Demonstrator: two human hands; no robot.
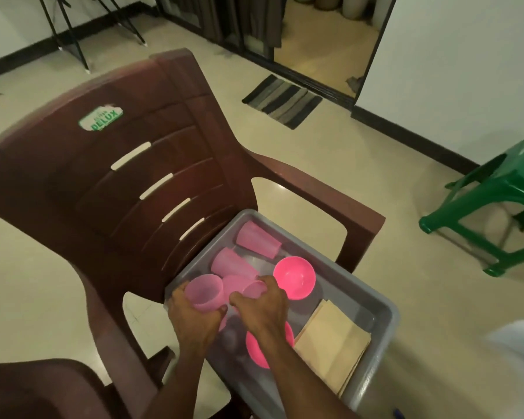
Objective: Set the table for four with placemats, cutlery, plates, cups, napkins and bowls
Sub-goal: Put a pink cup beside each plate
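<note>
1. Both forearms reach in from the bottom edge toward a grey tub (pixel 387 309) that sits on the seat of a brown plastic chair (pixel 109 176).
2. Left hand (pixel 194 320): its grip is curled round a pale pink cup (pixel 204 293), held at the tub's near-left rim with the mouth tipped up toward the camera.
3. Right hand (pixel 262 306): its grip pinches a second pink cup (pixel 254 289), which lies on its side among the others; its exact heading is hard to tell under the fingers.
4. Under the right wrist lies a bright pink bowl (pixel 254 347), partly hidden.
5. Beside it, along the tub's right side, is a stack of tan napkins (pixel 330 346), long axis running along the tub's long side.
6. Just beyond the right hand a second pink bowl (pixel 295 278) sits open side up.
7. Farther in, two more pink cups lie on their sides: one (pixel 230 263) near the middle, one (pixel 257 238) at the far corner, mouth toward the right.
8. On the floor beyond stand a green stool (pixel 493 192) and a striped mat (pixel 282 101).
</note>
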